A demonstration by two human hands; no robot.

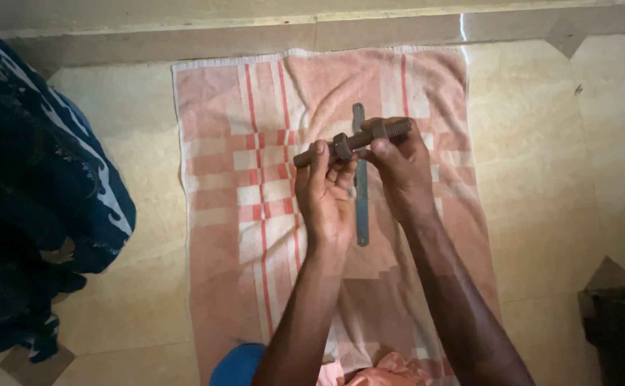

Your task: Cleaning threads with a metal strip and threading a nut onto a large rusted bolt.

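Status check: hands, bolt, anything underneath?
Left hand and right hand both grip the long rusty threaded bolt. Hex nut sits mid-shaft. Flat grey metal strip lies below on pink checked towel.

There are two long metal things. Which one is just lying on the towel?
The flat strip with holes lies on the pink checked towel. The other, a thick threaded bolt with nuts, is held up by the left hand and right hand.

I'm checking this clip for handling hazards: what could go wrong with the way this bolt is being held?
Both hands, left hand and right hand, hold the long threaded bolt in mid-air above the towel. If the grip slips, it might drop onto the flat metal strip below or roll onto the tiled floor. Fingertips by the nut could get pinched.
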